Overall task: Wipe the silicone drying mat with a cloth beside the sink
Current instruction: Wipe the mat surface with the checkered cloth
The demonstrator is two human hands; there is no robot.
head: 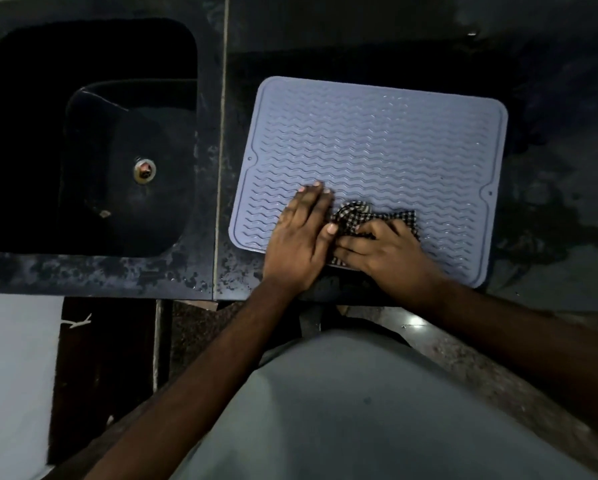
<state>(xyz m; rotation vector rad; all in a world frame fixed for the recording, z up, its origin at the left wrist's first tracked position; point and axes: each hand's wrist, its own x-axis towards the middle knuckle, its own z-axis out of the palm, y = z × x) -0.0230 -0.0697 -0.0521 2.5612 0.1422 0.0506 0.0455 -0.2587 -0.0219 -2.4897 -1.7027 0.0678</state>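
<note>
A pale blue-grey silicone drying mat with wavy ridges lies flat on the dark counter, to the right of the sink. A bunched black-and-white checked cloth rests on the mat's near edge. My right hand presses down on the cloth with its fingers curled over it. My left hand lies flat on the mat just left of the cloth, fingers spread, thumb touching the cloth's edge.
A black sink with a metal drain sits at the left. The dark counter is blotchy and wet-looking around the mat. The counter's front edge runs just below my wrists.
</note>
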